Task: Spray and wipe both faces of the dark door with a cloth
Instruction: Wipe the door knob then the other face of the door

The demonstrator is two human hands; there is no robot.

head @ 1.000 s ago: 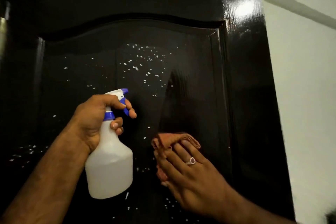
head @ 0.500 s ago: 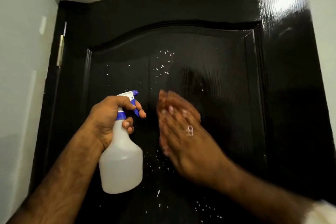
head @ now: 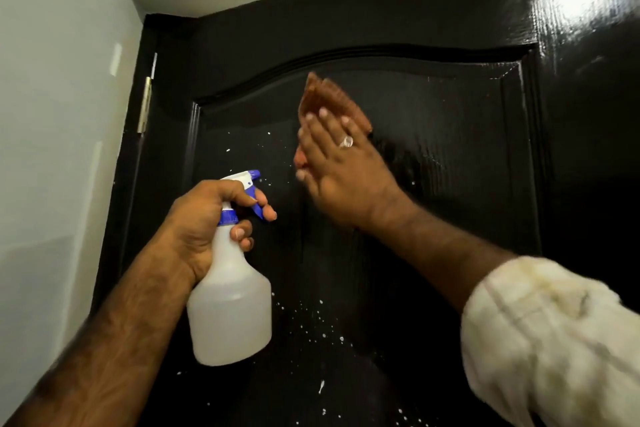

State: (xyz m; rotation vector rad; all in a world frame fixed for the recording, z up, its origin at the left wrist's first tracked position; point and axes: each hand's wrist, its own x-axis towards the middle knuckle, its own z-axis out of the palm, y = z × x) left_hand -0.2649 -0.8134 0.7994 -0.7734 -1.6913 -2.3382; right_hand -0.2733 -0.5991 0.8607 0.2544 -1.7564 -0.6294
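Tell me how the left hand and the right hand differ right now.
The left hand curls round the spray bottle neck, clear of the door; the right hand lies flat, pressing the cloth on the panel. The right hand is higher and wears a ring; the left shows none. Both are bare.

No readable text in this view.

The spray bottle (head: 230,305) has a plain white body without any label I can read, and the dark door (head: 433,184) carries no sign or number; small print, if there is any, may be lost in blur.
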